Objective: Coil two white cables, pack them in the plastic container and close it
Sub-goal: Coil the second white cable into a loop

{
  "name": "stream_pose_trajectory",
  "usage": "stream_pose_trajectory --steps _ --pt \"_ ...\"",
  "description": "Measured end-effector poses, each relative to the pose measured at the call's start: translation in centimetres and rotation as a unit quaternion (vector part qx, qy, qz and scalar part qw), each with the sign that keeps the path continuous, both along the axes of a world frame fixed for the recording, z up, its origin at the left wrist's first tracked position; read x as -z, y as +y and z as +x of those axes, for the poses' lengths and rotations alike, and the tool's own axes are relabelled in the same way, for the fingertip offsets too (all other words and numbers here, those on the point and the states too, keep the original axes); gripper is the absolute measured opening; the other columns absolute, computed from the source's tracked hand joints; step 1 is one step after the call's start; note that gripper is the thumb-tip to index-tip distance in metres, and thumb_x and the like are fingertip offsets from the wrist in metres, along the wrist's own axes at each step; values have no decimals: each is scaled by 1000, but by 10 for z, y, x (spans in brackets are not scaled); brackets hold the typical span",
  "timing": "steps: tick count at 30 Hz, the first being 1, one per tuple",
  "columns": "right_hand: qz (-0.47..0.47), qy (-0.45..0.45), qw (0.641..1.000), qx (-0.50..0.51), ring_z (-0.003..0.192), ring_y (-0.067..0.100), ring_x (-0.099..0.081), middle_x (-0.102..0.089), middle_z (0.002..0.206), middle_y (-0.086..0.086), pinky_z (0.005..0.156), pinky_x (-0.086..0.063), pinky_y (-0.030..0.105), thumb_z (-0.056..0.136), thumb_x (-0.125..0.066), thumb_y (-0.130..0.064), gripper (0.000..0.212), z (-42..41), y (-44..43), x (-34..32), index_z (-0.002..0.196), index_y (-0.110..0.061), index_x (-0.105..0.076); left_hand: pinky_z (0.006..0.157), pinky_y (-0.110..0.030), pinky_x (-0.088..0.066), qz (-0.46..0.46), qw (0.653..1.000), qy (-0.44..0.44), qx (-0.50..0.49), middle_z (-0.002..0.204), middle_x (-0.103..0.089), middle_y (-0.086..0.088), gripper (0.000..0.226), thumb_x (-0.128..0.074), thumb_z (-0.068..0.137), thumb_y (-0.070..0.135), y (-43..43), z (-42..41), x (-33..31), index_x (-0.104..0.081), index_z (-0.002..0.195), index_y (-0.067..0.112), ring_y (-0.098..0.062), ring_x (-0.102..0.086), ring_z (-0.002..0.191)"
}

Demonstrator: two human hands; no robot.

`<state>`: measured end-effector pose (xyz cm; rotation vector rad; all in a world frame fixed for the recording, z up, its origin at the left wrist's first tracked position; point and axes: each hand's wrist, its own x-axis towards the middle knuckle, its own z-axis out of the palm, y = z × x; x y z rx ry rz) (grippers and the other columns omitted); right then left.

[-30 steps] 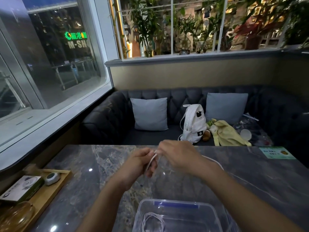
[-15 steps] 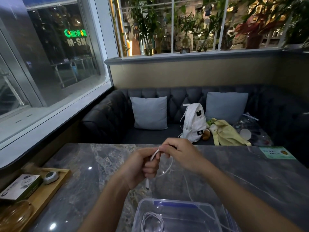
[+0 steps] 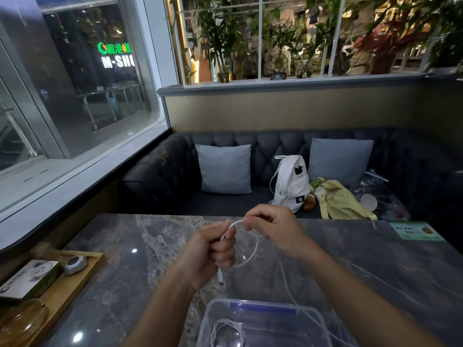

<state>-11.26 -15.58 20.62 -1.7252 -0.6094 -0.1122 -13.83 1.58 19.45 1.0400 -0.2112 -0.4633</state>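
White cable point(image 3: 255, 246) looped above marble surface point(image 3: 140, 246), left grip point(image 3: 208, 256) fisted round plug end, right grip point(image 3: 275, 229) pinching loop top, second coil point(image 3: 226, 331) in clear container point(image 3: 314, 313), sign point(image 3: 119, 62) outside reads "M-SHO".

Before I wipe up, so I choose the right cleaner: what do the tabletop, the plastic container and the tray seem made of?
Tabletop: polished stone or a stone-look surface, grey with pale veins, mirroring bright light spots. Plastic container: clear glossy plastic, see-through walls. Tray: apparently wood, matte light brown.
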Motion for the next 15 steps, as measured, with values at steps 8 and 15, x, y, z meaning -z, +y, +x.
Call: stream_pose_trajectory --steps 8,15 --pt "34 115 992 40 44 10 -47 -62 55 -3 40 -39 18 84 -60 -3 14 9 -19 26 79 -14 -67 36 -18 -11 -191 979 29 -69 44 -12 10 35 -83 56 18 18 -1 -10 -49 53 17 -7 -7 36" --pt "14 155 984 83 43 5 -47 -59 63 -3 40 -38 21 84 -62 -10 24 9 -30 47 102 -25 -68 35 -19 -16 -242 962 18 -128 45 -13 8 26 -72 63 17 36 2 -14 -48 54 19 -10 -9 37"
